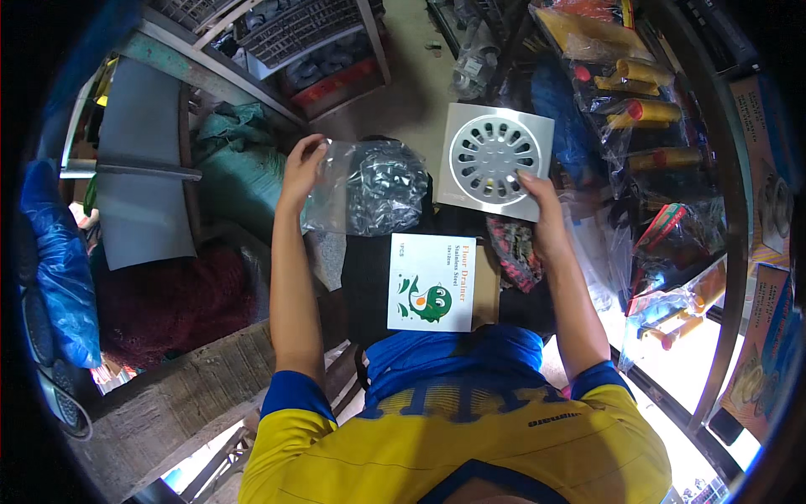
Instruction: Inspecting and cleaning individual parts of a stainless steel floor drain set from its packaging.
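Note:
In my right hand (541,205) is a square stainless steel floor drain cover (466,135), its round slotted grate facing up and my thumb resting on the grate's edge. My left hand (305,170) pinches the upper left corner of a clear plastic bag (334,201). Dark, crinkled contents show through the bag, but glare hides what they are. Across my lap lies a white cardboard box (403,309) with a green cartoon figure and printing that names a floor drainer. A brown cardboard flap (487,286) shows at the box's right side.
Packaged goods with yellow rolls (648,113) hang along the right. On the left are a green sack (236,170), a grey curved panel (145,157) and a wooden plank (189,372). A metal rack with crates (302,38) stands ahead, beside bare floor (403,113).

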